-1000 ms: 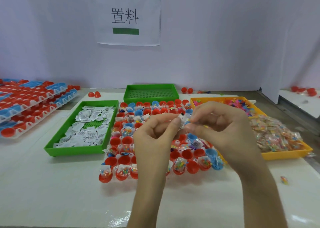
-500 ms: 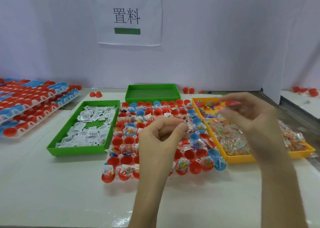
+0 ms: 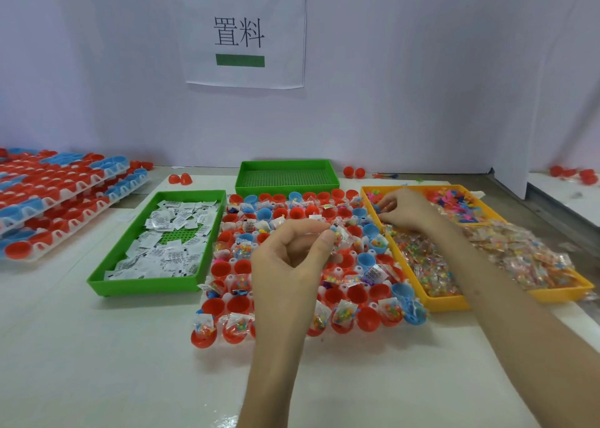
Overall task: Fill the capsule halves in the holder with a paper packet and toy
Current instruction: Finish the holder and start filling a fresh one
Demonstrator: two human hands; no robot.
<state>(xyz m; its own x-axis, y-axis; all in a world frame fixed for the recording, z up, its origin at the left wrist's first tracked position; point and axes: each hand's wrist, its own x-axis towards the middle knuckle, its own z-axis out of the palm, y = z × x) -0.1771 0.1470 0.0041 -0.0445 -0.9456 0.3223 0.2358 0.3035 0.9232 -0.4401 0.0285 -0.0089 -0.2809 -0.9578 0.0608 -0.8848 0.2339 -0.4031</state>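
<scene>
holder: we see it mid-table, white, its red and blue capsule halves partly filled with clear packets.
left hand: raised over the holder, thumb and fingers pinching a clear bead packet.
right hand: in the far end of the yellow tray, fingers curled among small toys; we cannot tell whether they grasp one.
paper packets: we find them in the green tray, just left of the holder.

I see a paper sign on the wall above a green tray on a white table.
</scene>
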